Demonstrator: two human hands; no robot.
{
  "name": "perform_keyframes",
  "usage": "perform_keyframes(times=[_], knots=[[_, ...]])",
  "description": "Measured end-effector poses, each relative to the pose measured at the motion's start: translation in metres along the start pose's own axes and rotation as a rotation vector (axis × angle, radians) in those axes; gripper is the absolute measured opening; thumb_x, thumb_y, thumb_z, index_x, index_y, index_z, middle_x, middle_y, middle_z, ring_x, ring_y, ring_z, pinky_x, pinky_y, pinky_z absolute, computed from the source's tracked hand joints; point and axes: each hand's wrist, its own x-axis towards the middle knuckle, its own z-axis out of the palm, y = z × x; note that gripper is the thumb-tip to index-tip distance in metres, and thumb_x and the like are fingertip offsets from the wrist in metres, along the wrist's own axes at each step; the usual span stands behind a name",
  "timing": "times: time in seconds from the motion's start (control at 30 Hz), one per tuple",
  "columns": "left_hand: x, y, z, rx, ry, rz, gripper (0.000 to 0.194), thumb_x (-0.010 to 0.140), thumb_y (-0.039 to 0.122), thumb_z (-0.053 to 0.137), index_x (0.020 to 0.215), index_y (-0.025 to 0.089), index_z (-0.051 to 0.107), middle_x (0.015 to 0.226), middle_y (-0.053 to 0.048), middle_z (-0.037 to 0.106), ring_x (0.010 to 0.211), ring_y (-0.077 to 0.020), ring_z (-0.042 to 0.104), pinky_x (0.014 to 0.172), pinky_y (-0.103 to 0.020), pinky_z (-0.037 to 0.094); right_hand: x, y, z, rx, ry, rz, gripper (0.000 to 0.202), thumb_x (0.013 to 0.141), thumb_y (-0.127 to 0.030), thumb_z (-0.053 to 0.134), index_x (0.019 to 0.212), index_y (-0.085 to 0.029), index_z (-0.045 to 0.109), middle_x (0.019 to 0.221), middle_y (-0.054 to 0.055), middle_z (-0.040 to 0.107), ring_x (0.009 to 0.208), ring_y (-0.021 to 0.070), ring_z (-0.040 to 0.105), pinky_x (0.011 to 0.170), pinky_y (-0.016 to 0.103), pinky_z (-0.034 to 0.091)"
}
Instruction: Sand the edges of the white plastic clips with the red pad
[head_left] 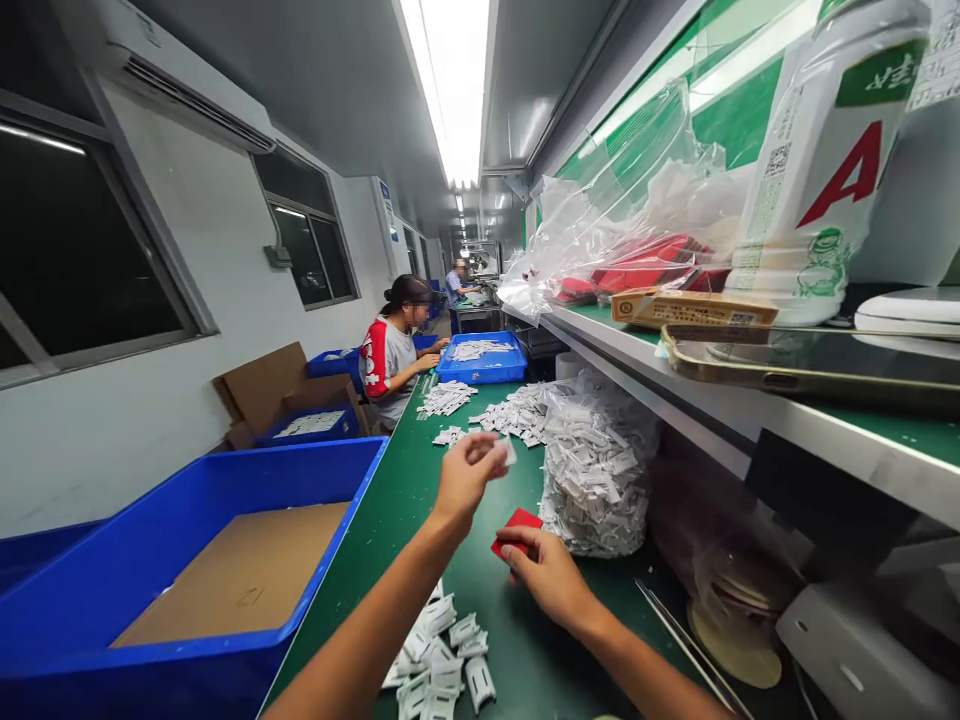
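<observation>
My left hand (466, 478) is raised over the green table (495, 630), its thumb and fingers closed on a small white plastic part (508, 452). Lower and to the right, my right hand (541, 568) grips a flat red piece (523, 520) between thumb and fingers; its exact kind I cannot make out. Below my left forearm lies a pile of white plastic parts (442, 655) with slots in them. A clear bag (596, 480) packed with similar white parts stands just beyond my right hand. More loose white parts (517, 412) are heaped on the table past my left hand.
On the left is a large blue bin (300, 630) with cardboard inside. A blue tray (491, 370) of white parts sits farther along, where a co-worker (390, 355) is seated. The shelf (637, 370) at right bears a bottle (832, 170), a phone (810, 362) and plastic bags.
</observation>
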Motion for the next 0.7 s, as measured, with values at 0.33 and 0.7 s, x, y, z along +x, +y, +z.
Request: perform_keyframes(times=[0.33, 0.7], knots=[[0.069, 0.061, 0.042, 0.439, -0.137, 0.253, 0.032, 0.096, 0.035, 0.057, 0.121, 0.017, 0.06, 0.119, -0.009, 0.065, 0.106, -0.0232, 0.064, 0.092, -0.047, 0.053, -0.002, -0.008, -0.006, -0.053, 0.008, -0.052, 0.042, 0.084, -0.044, 0.063, 0.109, -0.011, 0.073, 0.093, 0.011, 0.076, 0.065, 0.0192, 0.066, 0.07, 0.034, 0.052], [-0.073, -0.043, -0.092, 1.22, -0.244, -0.335, 0.03, 0.092, 0.034, 0.062, 0.116, 0.017, 0.062, 0.118, -0.009, 0.065, 0.103, -0.0232, 0.065, 0.087, -0.045, 0.055, -0.006, -0.006, -0.005, -0.081, -0.069, -0.015, 0.04, 0.083, -0.047, 0.065, 0.106, -0.015, 0.075, 0.091, 0.008, 0.076, 0.07, 0.0206, 0.067, 0.075, 0.037, 0.052]])
